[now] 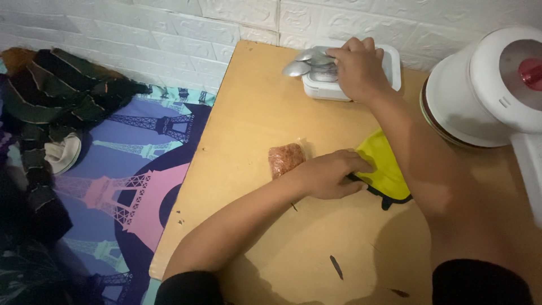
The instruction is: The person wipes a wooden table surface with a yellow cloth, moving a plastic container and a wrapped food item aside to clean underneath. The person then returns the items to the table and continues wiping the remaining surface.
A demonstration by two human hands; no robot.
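A low wooden table (271,237) stands against a white brick-pattern wall (169,34). The top is light brown and smooth, with a few small dark marks near the front edge.

The left hand (330,174) lies flat near the middle of the table. Its fingers press down on a yellow cloth (387,169) with a dark trim, and they are not curled around it. Just beside the hand, on the side nearer the left edge, sits a small clear bag of reddish-brown grains (285,158).

The right hand (357,68) reaches to the back edge of the table, close to the wall. It rests on top of a white square container (394,72). The fingers are bent over some metal spoons (305,62) that stick out toward the left. The fingers look closed on the spoons, but the hand hides how tight the hold is.

At the right back corner stands a big white round appliance (480,90) with a red knob (532,73) on top.

Off the left edge of the table, the floor is covered by a purple and pink sheet with tower pictures (135,164). A pile of dark clothes (62,96) lies on it near the wall.
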